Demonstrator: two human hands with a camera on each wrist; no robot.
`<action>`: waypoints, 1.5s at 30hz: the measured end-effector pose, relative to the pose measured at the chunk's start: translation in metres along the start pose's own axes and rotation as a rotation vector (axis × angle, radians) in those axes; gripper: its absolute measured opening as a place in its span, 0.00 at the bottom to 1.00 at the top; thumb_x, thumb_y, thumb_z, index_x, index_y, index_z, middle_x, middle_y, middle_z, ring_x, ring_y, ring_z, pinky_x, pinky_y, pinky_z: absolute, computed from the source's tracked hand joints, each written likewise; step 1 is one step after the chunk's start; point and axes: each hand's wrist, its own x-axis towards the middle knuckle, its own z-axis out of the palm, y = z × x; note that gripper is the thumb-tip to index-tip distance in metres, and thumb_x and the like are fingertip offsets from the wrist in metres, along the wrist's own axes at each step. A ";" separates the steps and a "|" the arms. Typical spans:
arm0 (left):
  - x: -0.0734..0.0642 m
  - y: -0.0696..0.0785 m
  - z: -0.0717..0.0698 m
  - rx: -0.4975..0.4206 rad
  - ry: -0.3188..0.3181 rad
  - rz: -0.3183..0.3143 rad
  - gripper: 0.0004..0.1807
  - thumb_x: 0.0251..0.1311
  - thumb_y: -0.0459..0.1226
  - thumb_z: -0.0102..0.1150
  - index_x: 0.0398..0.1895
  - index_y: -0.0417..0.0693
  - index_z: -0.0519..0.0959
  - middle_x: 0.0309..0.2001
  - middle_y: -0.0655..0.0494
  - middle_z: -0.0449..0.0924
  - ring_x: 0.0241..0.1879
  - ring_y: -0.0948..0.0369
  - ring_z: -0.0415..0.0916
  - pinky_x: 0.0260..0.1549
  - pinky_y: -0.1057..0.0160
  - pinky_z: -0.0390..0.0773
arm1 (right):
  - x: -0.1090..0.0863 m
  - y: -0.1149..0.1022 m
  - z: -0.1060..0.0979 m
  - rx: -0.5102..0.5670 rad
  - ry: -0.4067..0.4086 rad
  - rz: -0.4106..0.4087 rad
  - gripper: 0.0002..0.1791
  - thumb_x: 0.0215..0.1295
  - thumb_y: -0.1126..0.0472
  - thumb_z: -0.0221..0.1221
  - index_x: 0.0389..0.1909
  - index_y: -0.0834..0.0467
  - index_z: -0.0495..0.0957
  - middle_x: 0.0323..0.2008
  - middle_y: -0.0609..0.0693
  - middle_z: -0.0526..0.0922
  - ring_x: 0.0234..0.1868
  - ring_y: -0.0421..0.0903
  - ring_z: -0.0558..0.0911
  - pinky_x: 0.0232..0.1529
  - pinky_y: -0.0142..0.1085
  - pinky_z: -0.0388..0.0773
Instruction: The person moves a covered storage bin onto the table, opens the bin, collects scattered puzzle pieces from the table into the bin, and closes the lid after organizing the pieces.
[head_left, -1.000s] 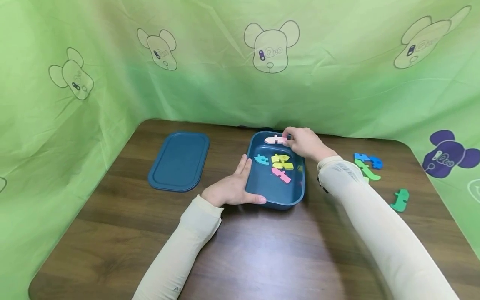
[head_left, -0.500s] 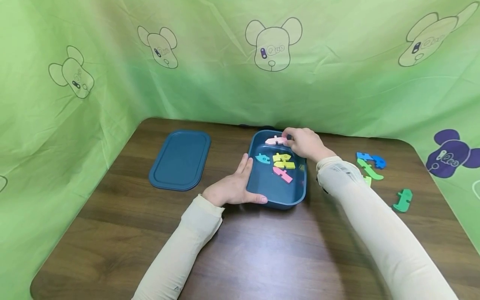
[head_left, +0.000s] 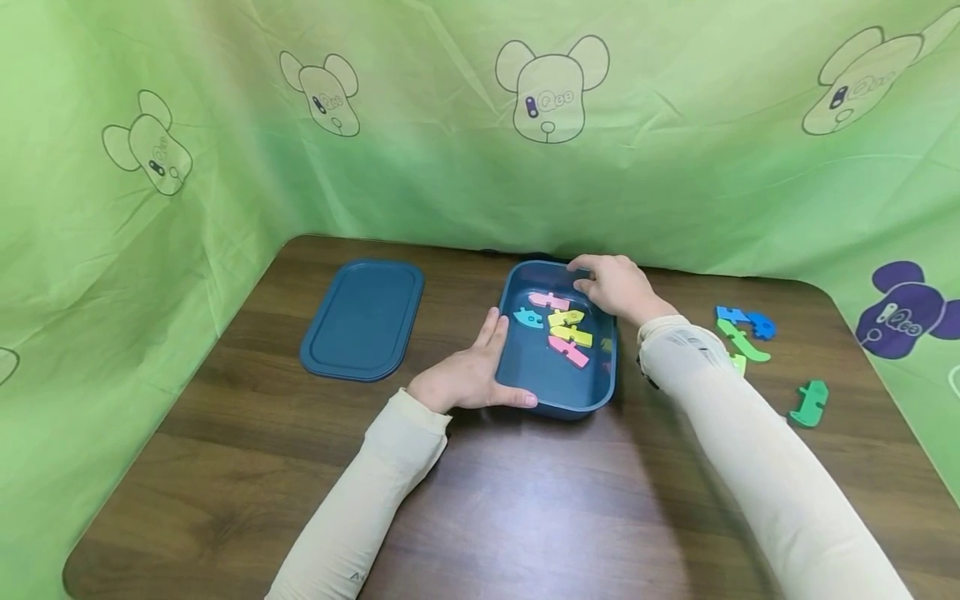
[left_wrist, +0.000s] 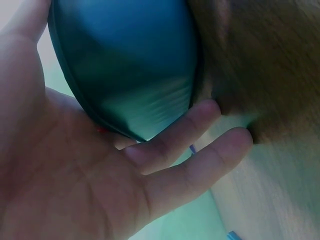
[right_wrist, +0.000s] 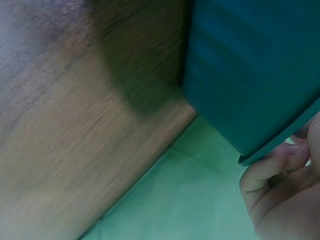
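In the head view, my left hand [head_left: 468, 371] lies against the left and near sides of a dark blue plastic box [head_left: 551, 400]. Its fingers are spread and fairly straight, the thumb along the near rim. My right hand [head_left: 615, 287] hangs over the box's back right corner, fingers loosely bent and nothing between them. Inside the box lie a light pink puzzle piece [head_left: 549, 301], a teal pointed piece [head_left: 528, 318], yellow puzzle pieces [head_left: 572, 335] and a darker pink piece [head_left: 568, 351]. The left wrist view shows the box wall [left_wrist: 135, 60] beside my palm.
The matching blue lid [head_left: 363, 319] lies flat left of the box. To the right are blue pieces [head_left: 761, 326], a light green piece [head_left: 742, 340] and a dark green piece [head_left: 810, 403] on the wooden table [head_left: 225, 467]. A green printed cloth [head_left: 420, 167] hangs behind.
My right hand has let go of the light pink piece, which now lies lower in the box, nearer the yellow ones. My left hand stays at the box.
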 end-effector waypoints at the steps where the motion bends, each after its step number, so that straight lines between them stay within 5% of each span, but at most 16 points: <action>1: 0.000 0.001 0.000 0.001 0.001 0.001 0.70 0.52 0.69 0.65 0.82 0.55 0.27 0.79 0.63 0.13 0.48 0.55 0.80 0.53 0.57 0.75 | -0.001 0.000 -0.001 0.012 0.002 0.003 0.19 0.75 0.64 0.56 0.63 0.59 0.76 0.52 0.65 0.81 0.49 0.61 0.80 0.49 0.57 0.75; 6: -0.002 0.003 -0.001 0.001 -0.001 -0.005 0.70 0.53 0.69 0.65 0.82 0.56 0.27 0.78 0.64 0.12 0.52 0.53 0.79 0.54 0.56 0.75 | -0.010 0.004 -0.005 0.038 0.035 -0.026 0.18 0.75 0.64 0.56 0.63 0.60 0.76 0.53 0.65 0.81 0.50 0.61 0.80 0.49 0.57 0.75; 13: -0.004 0.004 0.000 -0.005 0.000 -0.014 0.70 0.52 0.69 0.65 0.82 0.57 0.27 0.78 0.65 0.12 0.51 0.51 0.79 0.51 0.58 0.75 | -0.032 0.021 -0.013 0.028 0.114 -0.058 0.16 0.75 0.64 0.55 0.61 0.60 0.78 0.30 0.57 0.80 0.28 0.53 0.75 0.34 0.47 0.70; 20: -0.005 0.005 0.001 -0.006 -0.004 -0.006 0.70 0.53 0.68 0.65 0.81 0.57 0.26 0.78 0.64 0.12 0.52 0.50 0.79 0.51 0.58 0.75 | -0.065 0.050 -0.028 0.020 0.151 -0.031 0.16 0.75 0.65 0.56 0.60 0.61 0.78 0.43 0.62 0.84 0.37 0.57 0.79 0.40 0.52 0.72; 28: -0.004 0.005 0.003 -0.016 0.000 -0.014 0.70 0.52 0.69 0.65 0.81 0.58 0.26 0.78 0.67 0.11 0.56 0.47 0.77 0.53 0.56 0.75 | -0.108 0.092 -0.044 -0.046 0.201 -0.027 0.13 0.72 0.66 0.58 0.55 0.61 0.81 0.23 0.49 0.78 0.21 0.47 0.71 0.29 0.44 0.68; 40: -0.003 0.004 0.005 -0.020 -0.001 -0.008 0.70 0.52 0.69 0.65 0.81 0.57 0.26 0.78 0.64 0.12 0.59 0.46 0.75 0.54 0.55 0.75 | -0.174 0.157 -0.053 -0.051 0.077 0.124 0.15 0.73 0.66 0.54 0.56 0.66 0.79 0.28 0.53 0.82 0.22 0.47 0.69 0.26 0.42 0.65; 45: -0.003 0.005 0.005 -0.022 0.005 0.010 0.70 0.53 0.68 0.65 0.81 0.55 0.26 0.79 0.63 0.12 0.65 0.45 0.69 0.56 0.55 0.74 | -0.201 0.188 -0.053 -0.153 0.093 0.077 0.13 0.66 0.71 0.57 0.50 0.66 0.82 0.35 0.61 0.86 0.23 0.48 0.76 0.28 0.46 0.72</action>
